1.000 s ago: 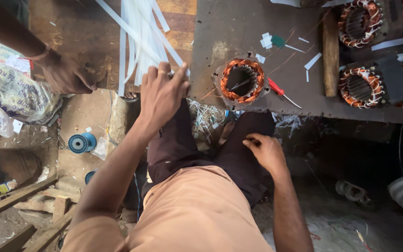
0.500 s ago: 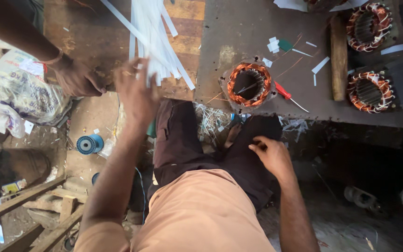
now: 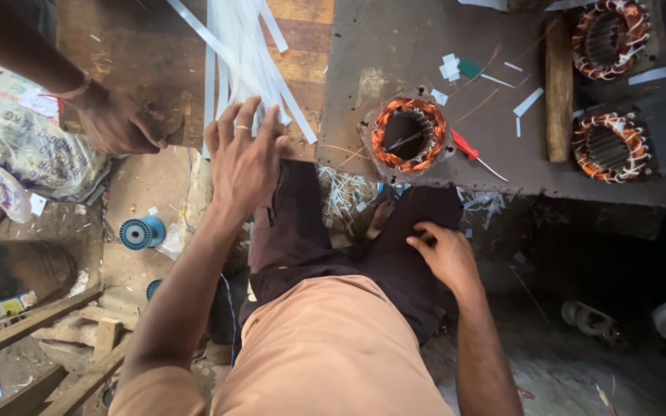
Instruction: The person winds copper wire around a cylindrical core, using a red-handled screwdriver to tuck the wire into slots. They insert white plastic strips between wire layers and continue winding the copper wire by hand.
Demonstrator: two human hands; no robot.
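Head view: stator beside white strips

1. Dirt floor, littered with scraps.
2. Wooden bench top left, dark metal worktop beside it.
3. Wooden planks lower left.
4. Daylight, shadow bottom right.

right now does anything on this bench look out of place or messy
Mostly clutter. The long white plastic strips under the left hand lie fanned and crossed, not stacked. Small white offcuts are scattered around the copper-wound round stator, and the red-handled screwdriver lies askew beside it. The right hand rests on the dark trousers.
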